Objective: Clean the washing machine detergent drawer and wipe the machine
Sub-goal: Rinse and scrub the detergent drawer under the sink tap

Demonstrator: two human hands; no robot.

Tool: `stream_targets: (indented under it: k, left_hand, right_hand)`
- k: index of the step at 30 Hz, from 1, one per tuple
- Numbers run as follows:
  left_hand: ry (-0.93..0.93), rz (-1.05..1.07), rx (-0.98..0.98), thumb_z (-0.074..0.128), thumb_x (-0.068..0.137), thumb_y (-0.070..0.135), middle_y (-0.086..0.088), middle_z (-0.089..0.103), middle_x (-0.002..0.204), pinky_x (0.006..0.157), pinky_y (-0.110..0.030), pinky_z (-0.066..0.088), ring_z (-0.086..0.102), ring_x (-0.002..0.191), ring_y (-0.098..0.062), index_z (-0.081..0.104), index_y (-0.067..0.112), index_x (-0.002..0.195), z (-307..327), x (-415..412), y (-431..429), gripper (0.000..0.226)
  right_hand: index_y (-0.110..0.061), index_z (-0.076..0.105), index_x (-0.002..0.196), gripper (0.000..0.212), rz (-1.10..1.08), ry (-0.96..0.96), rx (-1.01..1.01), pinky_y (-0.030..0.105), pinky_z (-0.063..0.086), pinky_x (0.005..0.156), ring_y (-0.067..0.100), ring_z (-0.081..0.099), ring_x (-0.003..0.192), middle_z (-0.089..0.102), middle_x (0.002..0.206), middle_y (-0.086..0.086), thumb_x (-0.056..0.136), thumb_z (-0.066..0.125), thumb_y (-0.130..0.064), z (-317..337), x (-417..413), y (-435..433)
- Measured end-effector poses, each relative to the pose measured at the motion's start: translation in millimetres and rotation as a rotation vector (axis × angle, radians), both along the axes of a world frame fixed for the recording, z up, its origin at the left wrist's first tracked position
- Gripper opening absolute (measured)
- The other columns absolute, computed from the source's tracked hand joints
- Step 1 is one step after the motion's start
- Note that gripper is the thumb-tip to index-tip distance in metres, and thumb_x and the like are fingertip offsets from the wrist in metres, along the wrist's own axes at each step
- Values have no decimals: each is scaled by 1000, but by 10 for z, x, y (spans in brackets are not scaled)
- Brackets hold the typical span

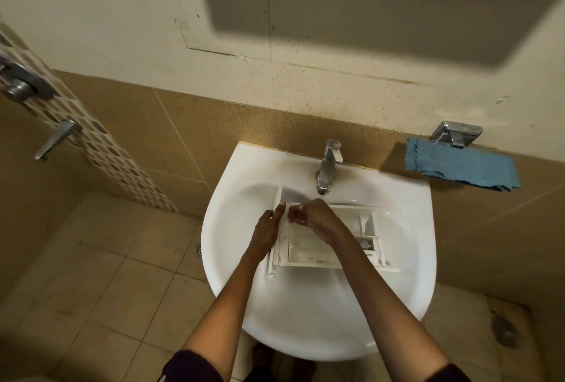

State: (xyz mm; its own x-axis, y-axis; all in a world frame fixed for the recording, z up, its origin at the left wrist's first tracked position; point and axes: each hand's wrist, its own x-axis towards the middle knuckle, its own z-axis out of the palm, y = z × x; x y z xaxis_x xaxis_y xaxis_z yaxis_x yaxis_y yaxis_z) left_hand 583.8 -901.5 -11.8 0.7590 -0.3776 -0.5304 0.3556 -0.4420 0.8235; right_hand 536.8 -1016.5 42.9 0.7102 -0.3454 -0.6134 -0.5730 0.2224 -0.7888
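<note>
Bracing the light, stiff, wet-slippery detergent drawer [308,254] in the sink [232,173] (best gripped by its side walls) with left hand [267,230] fingers straight, right hand [315,219] fingers seemingly pinching its rim.

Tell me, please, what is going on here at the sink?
A person is cleaning a white detergent drawer that lies in the sink below the tap. The left hand steadies the drawer's left end with straight fingers. The right hand, fingers curled, works over its compartments. A blue cloth hangs on the wall to the right, untouched.
</note>
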Motion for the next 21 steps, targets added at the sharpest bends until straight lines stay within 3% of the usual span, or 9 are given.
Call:
stream_targets:
  k: [2, 5, 8, 10, 12, 14, 18, 21]
  left_hand:
    - [-12, 5, 11, 40, 90, 60, -13, 63, 110, 92, -40, 44, 58, 98, -26, 59, 4, 113, 3, 5, 3, 64]
    - [-28, 12, 2, 41, 91, 57, -11, 63, 106, 90, -37, 44, 57, 96, -24, 60, 4, 109, -9, 13, 6, 59]
    - [-23, 4, 8, 40, 92, 56, -8, 61, 107, 85, -33, 43, 55, 95, -22, 58, 3, 113, -6, 8, 9, 59]
    - [-29, -4, 15, 39, 92, 57, -9, 61, 111, 87, -34, 44, 56, 97, -23, 57, 4, 116, -16, 3, 10, 60]
    - [-38, -5, 24, 39, 92, 57, -11, 60, 113, 88, -35, 44, 56, 99, -24, 56, 5, 116, -22, -6, 3, 60]
    - [-44, -6, 28, 39, 92, 56, -11, 61, 114, 92, -38, 44, 56, 102, -26, 56, 5, 115, -33, -14, -7, 58]
    - [-45, -4, 38, 38, 94, 53, -13, 58, 118, 94, -39, 42, 55, 108, -29, 54, 4, 120, -19, -8, -7, 58]
    - [-34, 2, 26, 39, 93, 54, -11, 58, 120, 95, -38, 43, 55, 108, -28, 53, 5, 122, -24, -8, -2, 58]
  right_hand:
    - [15, 67, 92, 18, 185, 63, -189, 51, 48, 94, 40, 65, 92, 66, 96, 32, 83, 57, 2, -82, -16, 38]
    - [12, 68, 94, 19, 402, 129, -227, 44, 49, 95, 35, 66, 93, 68, 99, 29, 86, 53, 3, -133, -172, 168]
    - [6, 69, 96, 28, 256, 52, -381, 32, 48, 90, 33, 64, 98, 69, 101, 23, 91, 43, -1, -177, -180, 136]
    - [0, 68, 103, 22, 244, 20, -528, 23, 42, 82, 28, 63, 101, 69, 105, 16, 89, 52, -4, -202, -166, 98]
    - [-4, 64, 109, 30, 314, 34, -566, 20, 41, 77, 22, 62, 94, 67, 102, 10, 80, 69, -9, -244, -192, 109]
    - [-6, 63, 103, 37, 291, 41, -584, 19, 39, 71, 18, 58, 83, 63, 91, 5, 72, 79, -15, -294, -214, 143]
    - [-2, 70, 85, 16, 131, -17, -599, 12, 37, 61, 15, 60, 78, 70, 88, 9, 77, 74, -15, -332, -191, 125]
    - [-2, 68, 77, 16, 305, -2, -610, 18, 41, 66, 9, 54, 66, 66, 75, 4, 73, 78, -14, -313, -233, 79]
